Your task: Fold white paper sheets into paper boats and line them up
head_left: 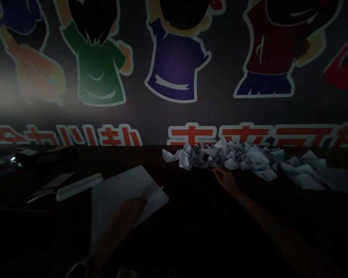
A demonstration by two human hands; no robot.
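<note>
Dimly lit tabletop (191, 224): dark surface, directly bearing papers, roll and folded pieces.
Paper stack (116, 189): white, lying left of centre, under the left hand.
Left hand (130, 212): over the stack's right half, fingers extended toward its right corner; blurred, so cannot tell how far apart they are or whether they grip a sheet.
Right hand (225, 181): at the front edge of the heap, fingers loosely curled, small gap between thumb and forefinger, nothing visible in them; contact with the heap unclear.
Folded paper pieces (255, 156): white, pointed, heaped loosely along the back, just beyond the right fingertips, spreading rightward.
Flat sheet (340, 179): at the heap's right end.
White roll (79, 187): just left of the stack, slanting.
Wall (136, 112): cartoon figures above orange characters.
</note>
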